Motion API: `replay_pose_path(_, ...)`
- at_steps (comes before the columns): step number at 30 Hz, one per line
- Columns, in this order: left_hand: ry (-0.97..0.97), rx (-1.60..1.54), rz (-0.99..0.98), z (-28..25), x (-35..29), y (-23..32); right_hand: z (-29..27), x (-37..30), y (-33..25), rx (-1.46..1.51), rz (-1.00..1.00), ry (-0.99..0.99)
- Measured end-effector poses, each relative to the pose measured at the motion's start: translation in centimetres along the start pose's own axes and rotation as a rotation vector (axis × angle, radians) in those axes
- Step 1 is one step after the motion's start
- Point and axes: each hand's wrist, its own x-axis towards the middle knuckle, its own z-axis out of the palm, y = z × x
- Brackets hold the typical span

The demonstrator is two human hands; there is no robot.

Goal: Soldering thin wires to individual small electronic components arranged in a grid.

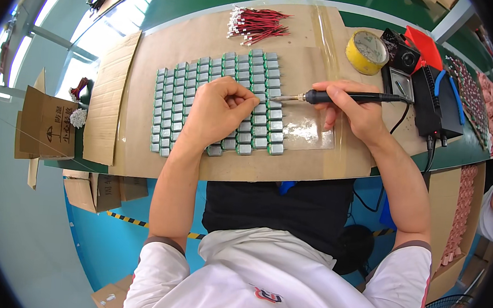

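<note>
Rows of small silver block-shaped components with green edges (276, 149) stand close together on the brown-covered table. Over the right half of these rows is my left hand (218, 108), its thumb and fingers pinched together. Whatever may be between those fingertips is hidden. My right hand (362, 114) grips a soldering iron (316, 97) by its black handle. The iron's metal tip points left and reaches the right-hand column of components, near my left fingertips. I cannot tell whether the tip touches one.
Red-and-black wires with white connectors (259, 26) lie beyond the components. At the right are a yellow tape roll (354, 55), a black soldering station (430, 105) with the iron's cord, and blue-handled pliers (455, 92). A cardboard flap (110, 97) and an open carton (46, 121) are at the left.
</note>
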Motion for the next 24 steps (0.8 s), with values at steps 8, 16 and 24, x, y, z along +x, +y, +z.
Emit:
replay_pose_path(8, -0.006, 0.009, 0.025, 0.0, 0.0, 0.0, 0.0, 0.1, 0.1, 0.001, -0.008, 0.002)
replay_pose_path(16, 0.024, -0.012, 0.087, 0.1, -0.1, -0.3, 0.0, 0.0, 0.1, 0.022, 0.004, 0.009)
replay_pose_path(24, 0.085, -0.181, -0.116, 0.0, -0.1, 0.0, 0.0, -0.1, 0.0, 0.035, -0.001, 0.032)
